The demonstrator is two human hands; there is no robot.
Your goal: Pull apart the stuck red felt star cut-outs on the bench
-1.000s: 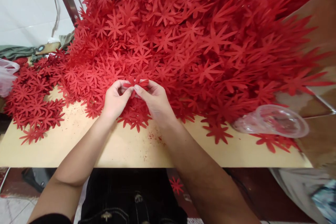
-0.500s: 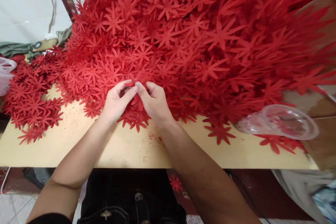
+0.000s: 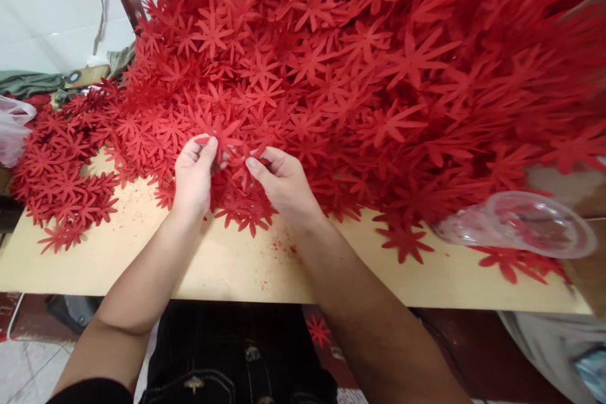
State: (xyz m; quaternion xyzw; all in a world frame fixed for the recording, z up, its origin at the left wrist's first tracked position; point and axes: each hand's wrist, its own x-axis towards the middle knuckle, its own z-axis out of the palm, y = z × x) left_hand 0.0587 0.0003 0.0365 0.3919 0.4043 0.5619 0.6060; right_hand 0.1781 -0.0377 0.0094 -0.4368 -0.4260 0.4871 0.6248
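Note:
My left hand (image 3: 195, 167) pinches a red flower-shaped piece (image 3: 218, 135) between thumb and fingers, its narrow petals spread out. Just to the right, my right hand (image 3: 280, 178) is closed on another red petalled piece (image 3: 246, 158), which partly overlaps the first. Both hands are held above the front of a large heap of similar red pieces (image 3: 312, 69), and the heap's colour makes the edges of the held pieces hard to separate.
A smaller pile of red pieces (image 3: 66, 170) lies at the left beside a plastic bag (image 3: 13, 129). Clear round plastic containers (image 3: 540, 224) lie at the right. Red crumbs dot the pale table (image 3: 227, 271). One red piece (image 3: 318, 331) is below the table edge.
My hands have moved apart, my left hand shifting left. The red piece in my left hand now shows spread petals. The view has shifted slightly.

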